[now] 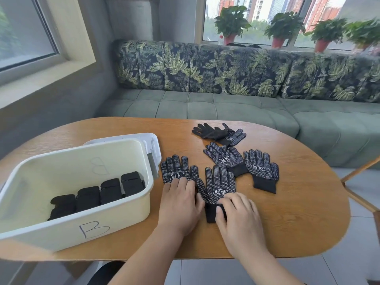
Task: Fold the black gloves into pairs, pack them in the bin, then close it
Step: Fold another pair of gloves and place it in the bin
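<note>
**A:** Which gloves are being worked on?

**B:** The two dotted black ones right of the bin (127,204). The near glove (174,168) lies close by the bin's right wall. The outer glove (219,182) lies just beyond it, farther from the bin. Their thumbs meet, perhaps overlap, between them.

**A:** How do they lie?

**B:** Side by side, dotted faces up, with their long axes roughly along the bin's right wall. Fingers point away from the person, cuffs toward them.

**A:** And the hands?

**B:** The left hand (181,204) lies flat on the near glove's cuff end, fingers straight, holding nothing. The right hand (238,217) rests on the outer glove's cuff, fingers lightly bent on top. I see no pinch.

**A:** So the next move?

**B:** Pairing, I judge. The outer glove has to travel sideways toward the bin and land on the near glove, with its axis kept parallel. The right hand sits on it, and the left pins the target.

**A:** What about the rest?

**B:** Folded bundles (107,191) stand in a row inside the bin. Other loose gloves (262,167) lie farther from the bin, and the lid (153,145) is at the bin's far side.
</note>
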